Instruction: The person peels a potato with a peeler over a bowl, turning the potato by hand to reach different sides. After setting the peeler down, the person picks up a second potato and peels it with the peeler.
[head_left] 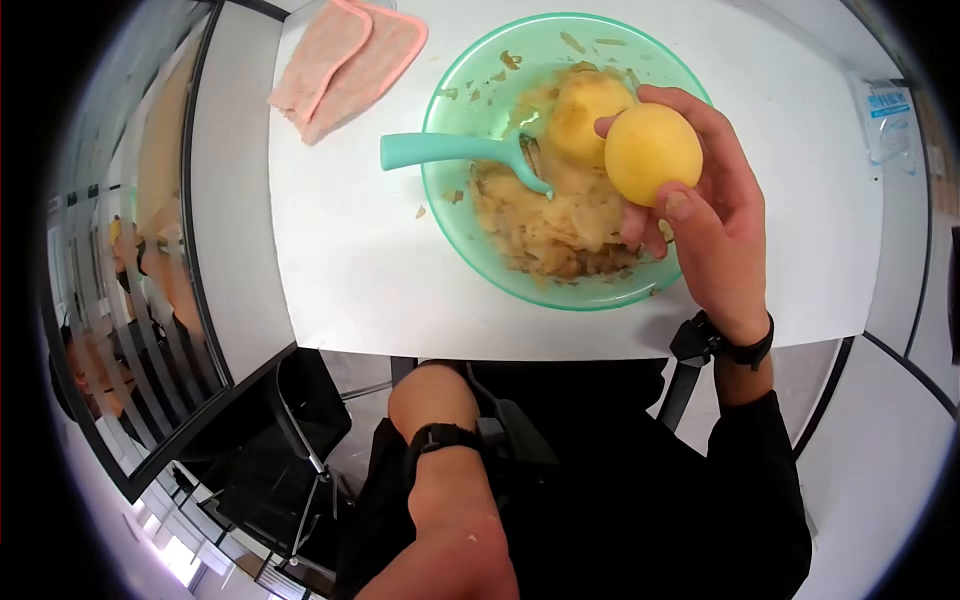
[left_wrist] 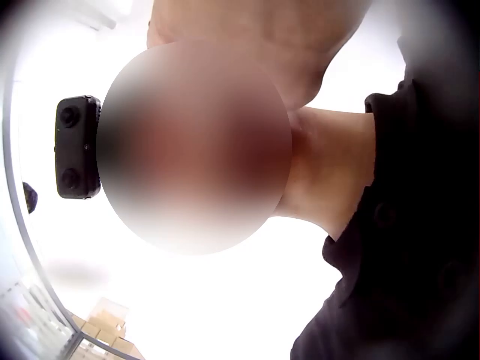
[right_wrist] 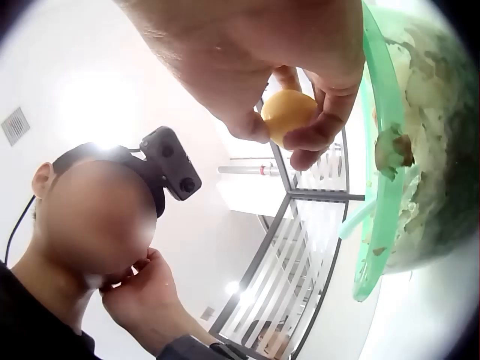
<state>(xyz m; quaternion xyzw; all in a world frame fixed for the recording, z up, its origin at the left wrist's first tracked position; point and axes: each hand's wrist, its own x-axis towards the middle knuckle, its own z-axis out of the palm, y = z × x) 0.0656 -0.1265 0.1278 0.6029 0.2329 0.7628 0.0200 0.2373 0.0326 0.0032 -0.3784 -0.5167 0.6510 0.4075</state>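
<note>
My right hand (head_left: pixel 722 215) holds a smooth, round peeled potato (head_left: pixel 653 154) between thumb and fingers, above the right side of a green translucent bowl (head_left: pixel 450 225). The right wrist view shows the same potato (right_wrist: pixel 289 116) pinched at the fingertips. Another peeled potato (head_left: pixel 588 112) lies in the bowl on a heap of wet potato peelings (head_left: pixel 545 235). A mint-green peeler (head_left: pixel 440 150) leans across the left rim, its head among the peelings. My left hand (right_wrist: pixel 150 292) is raised to the chin, its fingertips partly hidden; nothing shows in it.
A folded pink cloth (head_left: pixel 350 60) lies at the back left of the white table (head_left: pixel 345 270). Small peel scraps sit beside the bowl. A clear plastic packet (head_left: pixel 888 125) is at the right edge. A black chair (head_left: pixel 270 460) stands at lower left, by a glass partition (head_left: pixel 130 290).
</note>
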